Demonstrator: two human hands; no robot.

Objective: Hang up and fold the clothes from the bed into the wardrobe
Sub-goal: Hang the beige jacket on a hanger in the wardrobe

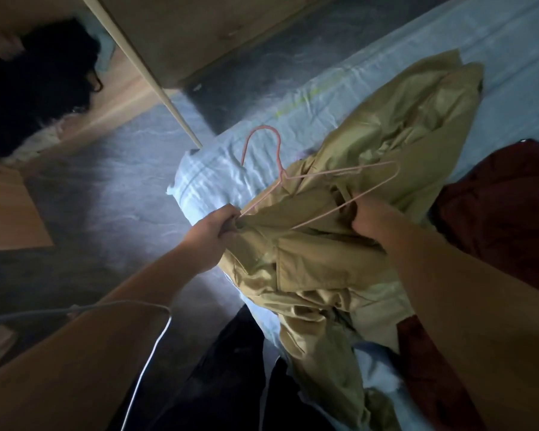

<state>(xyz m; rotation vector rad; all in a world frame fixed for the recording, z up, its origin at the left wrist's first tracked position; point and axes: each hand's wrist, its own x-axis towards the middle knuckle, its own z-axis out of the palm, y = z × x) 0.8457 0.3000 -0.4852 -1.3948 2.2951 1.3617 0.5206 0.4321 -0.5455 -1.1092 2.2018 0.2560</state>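
An olive-khaki garment (371, 169) lies crumpled on the bed (324, 88), which has a pale blue sheet. A thin pink wire hanger (263, 141) rests on top of it, hook pointing away from me. My left hand (213, 227) grips the hanger's near corner together with a bunch of the khaki cloth. My right hand (371, 219) is closed on the garment under the hanger's lower bar. A dark red garment (498, 206) lies on the bed to the right.
The wooden wardrobe (181, 29) stands beyond the bed, with dark clothing (41, 85) in its open left side. Grey floor (106, 188) runs between bed and wardrobe. A white cable (156, 340) hangs by my left arm. Dark cloth (237, 368) lies near my legs.
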